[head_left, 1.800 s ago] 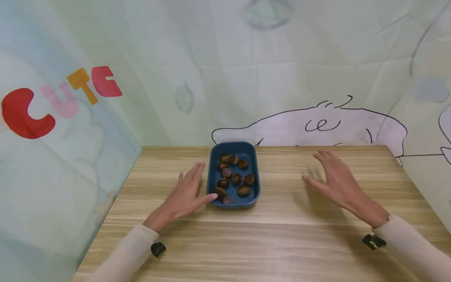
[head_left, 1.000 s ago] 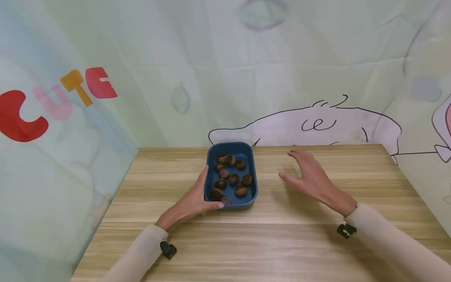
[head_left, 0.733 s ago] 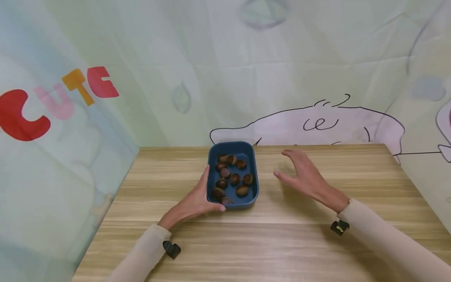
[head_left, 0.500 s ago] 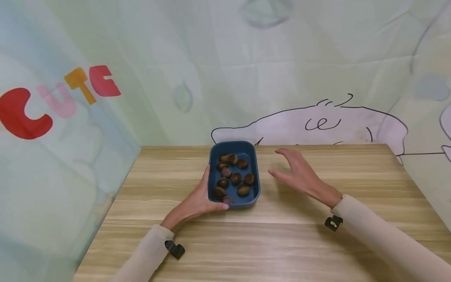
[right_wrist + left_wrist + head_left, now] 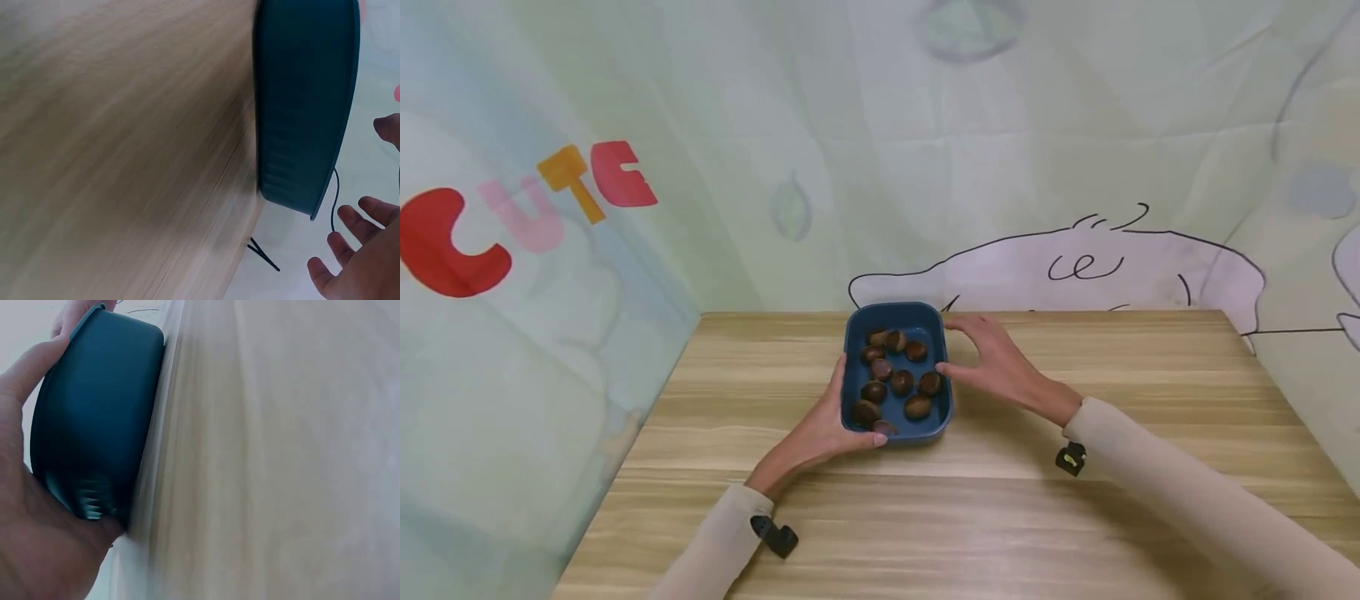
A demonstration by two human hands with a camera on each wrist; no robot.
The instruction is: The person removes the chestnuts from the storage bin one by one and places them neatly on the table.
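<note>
The box [image 5: 917, 436] stood upright on the table [image 5: 1000, 517], near the far edge, with chestnuts [image 5: 902, 382] scattered over its floor. The left hand [image 5: 820, 427] had its grip clamped round the near left corner. The right hand [image 5: 1000, 367] had its grip apart, just beside the right wall; contact was unclear. Behind hung a printed cloth [image 5: 887, 192].

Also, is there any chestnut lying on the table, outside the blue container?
No, each chestnut that shows in the head view lies inside the blue container.
</note>
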